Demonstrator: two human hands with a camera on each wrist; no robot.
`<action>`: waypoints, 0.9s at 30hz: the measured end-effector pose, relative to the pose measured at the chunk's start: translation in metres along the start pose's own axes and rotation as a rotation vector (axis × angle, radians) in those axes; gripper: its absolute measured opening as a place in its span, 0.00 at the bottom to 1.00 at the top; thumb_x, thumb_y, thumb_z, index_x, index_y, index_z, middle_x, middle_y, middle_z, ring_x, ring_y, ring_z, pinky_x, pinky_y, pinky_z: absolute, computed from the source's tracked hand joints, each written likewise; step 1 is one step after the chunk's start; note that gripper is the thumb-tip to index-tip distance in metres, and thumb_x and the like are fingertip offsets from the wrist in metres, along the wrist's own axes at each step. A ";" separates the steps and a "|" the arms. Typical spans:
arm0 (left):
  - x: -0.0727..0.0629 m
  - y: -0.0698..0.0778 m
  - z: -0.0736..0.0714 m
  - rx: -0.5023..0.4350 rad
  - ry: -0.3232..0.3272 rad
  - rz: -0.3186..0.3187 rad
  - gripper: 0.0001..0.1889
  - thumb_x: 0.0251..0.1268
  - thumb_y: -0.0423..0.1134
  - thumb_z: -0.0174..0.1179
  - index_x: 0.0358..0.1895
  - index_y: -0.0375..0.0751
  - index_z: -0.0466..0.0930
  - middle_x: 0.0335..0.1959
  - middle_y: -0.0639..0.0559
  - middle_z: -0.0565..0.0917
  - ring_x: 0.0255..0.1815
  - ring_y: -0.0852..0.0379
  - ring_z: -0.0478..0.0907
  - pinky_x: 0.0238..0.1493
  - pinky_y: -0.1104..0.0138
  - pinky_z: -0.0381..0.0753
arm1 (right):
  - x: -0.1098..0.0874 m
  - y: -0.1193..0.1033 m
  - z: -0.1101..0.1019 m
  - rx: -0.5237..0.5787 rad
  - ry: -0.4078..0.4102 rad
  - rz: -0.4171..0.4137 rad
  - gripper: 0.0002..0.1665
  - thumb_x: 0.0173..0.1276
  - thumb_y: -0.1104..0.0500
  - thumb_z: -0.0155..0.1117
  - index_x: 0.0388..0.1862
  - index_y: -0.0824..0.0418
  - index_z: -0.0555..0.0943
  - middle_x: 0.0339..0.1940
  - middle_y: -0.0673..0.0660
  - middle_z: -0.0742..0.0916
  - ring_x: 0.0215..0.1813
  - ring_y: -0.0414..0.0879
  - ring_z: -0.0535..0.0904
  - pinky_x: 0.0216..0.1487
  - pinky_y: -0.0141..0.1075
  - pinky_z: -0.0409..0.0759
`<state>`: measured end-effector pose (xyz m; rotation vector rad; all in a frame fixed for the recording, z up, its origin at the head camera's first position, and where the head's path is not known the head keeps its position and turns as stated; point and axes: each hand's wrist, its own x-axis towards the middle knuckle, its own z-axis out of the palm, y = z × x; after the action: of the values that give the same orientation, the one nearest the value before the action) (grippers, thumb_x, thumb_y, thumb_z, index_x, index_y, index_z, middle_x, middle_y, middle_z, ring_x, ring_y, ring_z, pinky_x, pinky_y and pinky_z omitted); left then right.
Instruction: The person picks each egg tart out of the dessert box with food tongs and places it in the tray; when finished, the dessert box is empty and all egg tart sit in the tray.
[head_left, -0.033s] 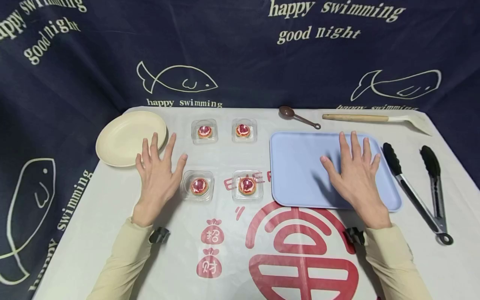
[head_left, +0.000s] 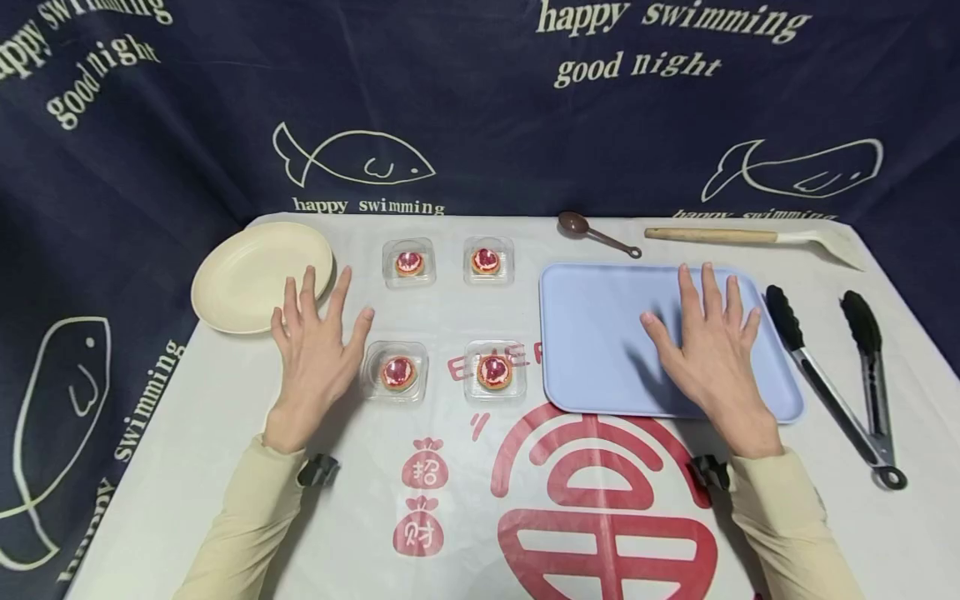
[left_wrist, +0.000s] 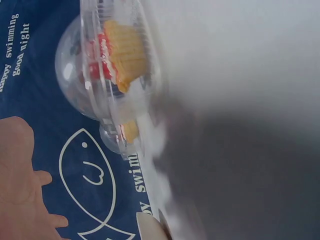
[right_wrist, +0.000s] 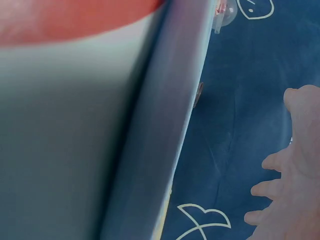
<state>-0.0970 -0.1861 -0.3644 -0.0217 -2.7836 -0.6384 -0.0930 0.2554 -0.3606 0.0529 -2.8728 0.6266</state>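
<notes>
My left hand (head_left: 315, 367), fingers spread, hovers between the cream plate (head_left: 232, 279) and the nearest clear plastic box (head_left: 420, 392), holding nothing. Inside that box sits a small red-topped tart (head_left: 398, 373); the left wrist view shows its fluted yellow side (left_wrist: 130, 55) under a domed lid (left_wrist: 70, 65). Over the right part of the light blue tray (head_left: 592, 333) hangs my right hand (head_left: 716, 367), also spread and with nothing in it. Its shadow falls on the tray, whose raised edge (right_wrist: 160, 115) crosses the right wrist view.
More boxed tarts stand at the front (head_left: 495, 372) and the back (head_left: 410, 263), (head_left: 486, 262) of the table. Behind the tray lie a brown measuring spoon (head_left: 600, 237) and a wooden-handled spatula (head_left: 712, 236). Black-tipped tongs (head_left: 825, 387) lie spread at the right.
</notes>
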 end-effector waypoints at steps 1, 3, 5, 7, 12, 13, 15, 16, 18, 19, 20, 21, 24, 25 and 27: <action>0.000 0.000 0.000 0.000 -0.001 -0.001 0.31 0.74 0.56 0.45 0.75 0.48 0.59 0.76 0.33 0.48 0.77 0.33 0.37 0.69 0.34 0.39 | 0.000 0.000 0.000 0.003 0.002 -0.002 0.47 0.73 0.35 0.46 0.79 0.61 0.50 0.79 0.69 0.52 0.78 0.69 0.36 0.65 0.75 0.31; -0.001 -0.001 0.000 -0.011 -0.006 -0.005 0.32 0.74 0.56 0.45 0.75 0.47 0.58 0.76 0.32 0.48 0.77 0.34 0.37 0.69 0.35 0.39 | 0.000 0.000 0.000 0.007 0.006 -0.005 0.47 0.73 0.36 0.46 0.79 0.61 0.51 0.78 0.70 0.52 0.78 0.69 0.37 0.65 0.76 0.32; -0.001 -0.002 -0.001 -0.034 -0.011 -0.008 0.32 0.74 0.55 0.45 0.75 0.45 0.58 0.75 0.31 0.49 0.77 0.33 0.38 0.69 0.35 0.40 | -0.001 -0.001 -0.001 0.016 0.011 -0.009 0.46 0.73 0.36 0.46 0.79 0.61 0.51 0.78 0.70 0.53 0.78 0.69 0.37 0.65 0.75 0.33; -0.002 -0.003 -0.002 -0.063 -0.016 -0.007 0.32 0.74 0.54 0.46 0.75 0.43 0.57 0.75 0.30 0.50 0.77 0.34 0.39 0.69 0.36 0.41 | -0.001 -0.001 -0.002 0.032 0.012 -0.013 0.46 0.74 0.36 0.46 0.79 0.62 0.51 0.78 0.71 0.53 0.78 0.69 0.37 0.66 0.75 0.33; -0.001 -0.004 -0.004 -0.141 -0.027 0.021 0.31 0.76 0.50 0.46 0.73 0.36 0.57 0.72 0.30 0.54 0.75 0.34 0.46 0.68 0.37 0.48 | -0.001 -0.004 -0.003 0.093 0.000 -0.025 0.44 0.75 0.39 0.46 0.78 0.63 0.51 0.77 0.71 0.54 0.78 0.69 0.39 0.68 0.73 0.34; -0.001 -0.003 -0.004 -0.157 -0.030 0.029 0.31 0.76 0.49 0.46 0.73 0.34 0.58 0.72 0.30 0.55 0.74 0.34 0.48 0.68 0.38 0.49 | 0.000 -0.004 -0.003 0.113 -0.006 -0.030 0.44 0.75 0.40 0.47 0.78 0.64 0.51 0.77 0.72 0.55 0.77 0.70 0.40 0.68 0.72 0.34; 0.000 -0.002 -0.004 -0.202 -0.041 0.041 0.30 0.76 0.48 0.46 0.72 0.32 0.59 0.70 0.30 0.58 0.73 0.34 0.52 0.68 0.40 0.51 | 0.001 -0.005 -0.003 0.157 -0.024 -0.046 0.43 0.75 0.42 0.48 0.78 0.66 0.51 0.76 0.73 0.56 0.77 0.71 0.42 0.69 0.71 0.37; 0.001 0.000 -0.004 -0.231 -0.047 0.047 0.29 0.76 0.47 0.47 0.71 0.31 0.59 0.69 0.30 0.59 0.72 0.35 0.53 0.69 0.41 0.52 | 0.002 -0.006 -0.003 0.183 -0.032 -0.056 0.43 0.75 0.43 0.49 0.77 0.67 0.51 0.76 0.73 0.56 0.76 0.72 0.43 0.68 0.71 0.39; 0.002 0.003 -0.003 -0.301 -0.058 0.063 0.27 0.76 0.44 0.48 0.70 0.30 0.60 0.67 0.31 0.62 0.71 0.37 0.56 0.71 0.43 0.54 | 0.004 -0.009 -0.003 0.233 -0.056 -0.079 0.42 0.75 0.46 0.51 0.77 0.69 0.52 0.75 0.74 0.58 0.75 0.73 0.46 0.69 0.70 0.42; 0.003 0.005 -0.003 -0.345 -0.062 0.072 0.27 0.76 0.42 0.48 0.69 0.29 0.60 0.67 0.32 0.63 0.70 0.37 0.58 0.70 0.44 0.55 | 0.005 -0.010 -0.003 0.254 -0.072 -0.088 0.42 0.75 0.47 0.52 0.77 0.69 0.52 0.74 0.75 0.58 0.75 0.72 0.47 0.69 0.69 0.44; 0.003 0.008 -0.002 -0.391 -0.068 0.083 0.26 0.75 0.40 0.49 0.69 0.28 0.60 0.66 0.32 0.64 0.69 0.37 0.59 0.70 0.45 0.57 | 0.006 -0.013 -0.003 0.271 -0.087 -0.097 0.42 0.74 0.49 0.54 0.77 0.69 0.52 0.74 0.74 0.59 0.75 0.72 0.49 0.69 0.69 0.47; 0.004 0.011 -0.001 -0.437 -0.075 0.094 0.26 0.74 0.38 0.50 0.69 0.27 0.60 0.66 0.32 0.65 0.69 0.38 0.60 0.70 0.46 0.59 | 0.007 -0.015 -0.003 0.283 -0.105 -0.103 0.42 0.74 0.49 0.55 0.76 0.69 0.53 0.74 0.74 0.60 0.74 0.71 0.50 0.69 0.68 0.49; 0.003 0.024 0.002 -0.572 -0.114 0.114 0.27 0.71 0.33 0.53 0.69 0.25 0.59 0.66 0.31 0.67 0.67 0.38 0.64 0.69 0.49 0.63 | 0.011 -0.022 -0.002 0.315 -0.181 -0.100 0.44 0.73 0.49 0.57 0.77 0.67 0.52 0.74 0.72 0.61 0.75 0.69 0.53 0.69 0.66 0.54; 0.002 0.028 0.004 -0.619 -0.136 0.109 0.27 0.71 0.31 0.54 0.69 0.25 0.59 0.65 0.31 0.67 0.66 0.38 0.65 0.68 0.50 0.65 | 0.013 -0.025 -0.001 0.328 -0.204 -0.100 0.44 0.73 0.49 0.58 0.78 0.67 0.52 0.74 0.72 0.61 0.74 0.68 0.55 0.69 0.65 0.56; 0.000 0.038 0.007 -0.698 -0.185 0.090 0.28 0.70 0.29 0.54 0.69 0.25 0.58 0.65 0.30 0.68 0.67 0.38 0.65 0.69 0.52 0.66 | 0.015 -0.031 0.001 0.361 -0.248 -0.106 0.45 0.72 0.50 0.60 0.77 0.67 0.52 0.75 0.70 0.62 0.74 0.67 0.56 0.68 0.64 0.58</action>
<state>-0.0954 -0.1489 -0.3541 -0.3586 -2.5494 -1.6087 -0.1054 0.2270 -0.3464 0.3568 -2.9188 1.1820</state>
